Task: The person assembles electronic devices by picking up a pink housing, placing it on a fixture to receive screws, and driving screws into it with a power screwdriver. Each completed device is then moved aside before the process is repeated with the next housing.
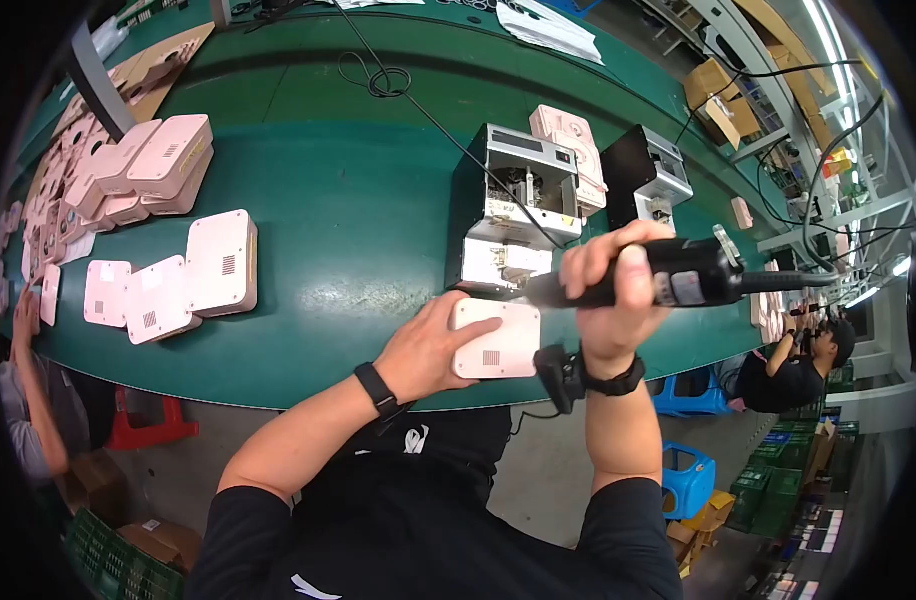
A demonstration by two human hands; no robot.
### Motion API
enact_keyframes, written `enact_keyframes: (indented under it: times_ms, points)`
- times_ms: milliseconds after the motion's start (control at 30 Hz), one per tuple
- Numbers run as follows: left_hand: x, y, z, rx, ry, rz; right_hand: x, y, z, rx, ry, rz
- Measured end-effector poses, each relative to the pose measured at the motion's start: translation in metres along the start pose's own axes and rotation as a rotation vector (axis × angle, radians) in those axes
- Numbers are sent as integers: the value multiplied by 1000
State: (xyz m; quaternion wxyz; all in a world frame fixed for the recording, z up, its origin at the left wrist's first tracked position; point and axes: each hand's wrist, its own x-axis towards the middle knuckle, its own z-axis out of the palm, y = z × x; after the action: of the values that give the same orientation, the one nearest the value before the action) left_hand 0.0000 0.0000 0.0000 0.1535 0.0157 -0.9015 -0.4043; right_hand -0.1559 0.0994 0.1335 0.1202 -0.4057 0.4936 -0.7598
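Note:
My left hand (423, 348) closes around the left side of a pale pink plastic case (508, 345) at the table's near edge, thumb lying across its top. A small slotted grille and corner screw holes show on that face. My right hand (618, 285) grips a black electric screwdriver (693, 272) held almost level, its cable running off to the right. The blurred front end of the screwdriver points left, close to the case's far right corner; whether it touches cannot be told. Just beyond stands a black and silver screw feeder (518, 190).
A second feeder (653, 175) and a pink case stack (573, 150) stand at the back right. Several pink cases (223, 262) lie to the left, with more piled behind. A thin black cable (448, 130) crosses the green table (328, 190). Co-workers sit at far left and right.

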Motion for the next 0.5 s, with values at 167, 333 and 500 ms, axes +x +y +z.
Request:
enact_keyframes:
  times_ms: [167, 333, 500]
  points:
    - [-1, -3, -12, 56, 31, -41, 22, 10, -3, -65, 116, -58]
    - [-6, -3, -13, 81, 57, -71, 6, 10, -9, -91, 105, 112]
    - [-8, -6, -19, 98, 77, -82, -37, -11, -10, 74, 61, 157]
